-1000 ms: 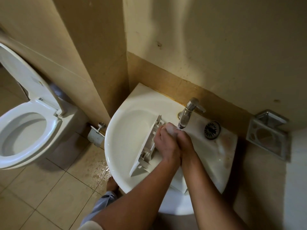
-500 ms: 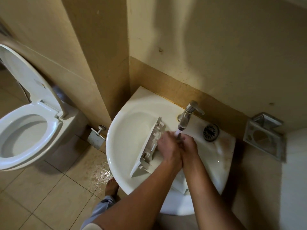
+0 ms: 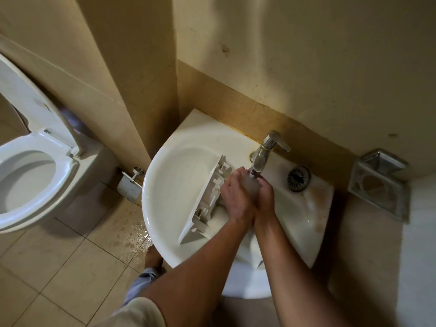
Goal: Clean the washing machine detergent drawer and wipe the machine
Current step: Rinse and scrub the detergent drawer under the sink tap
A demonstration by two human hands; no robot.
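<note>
Little has changed: left hand [image 3: 236, 197] and right hand [image 3: 265, 194] stay pressed together under the running tap [image 3: 266, 149]; whether they grip anything, I cannot tell. The detergent drawer [image 3: 205, 199] leans in the sink [image 3: 169, 185] just left of them, its cleaning likely unfinished.

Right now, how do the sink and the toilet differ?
The sink holds the detergent drawer, propped on edge; the toilet holds nothing I can see. The sink sits high against the wall; the toilet sits low on the floor, lid raised. Both are white.

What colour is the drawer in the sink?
The drawer is white; the head view shows it best.
</note>
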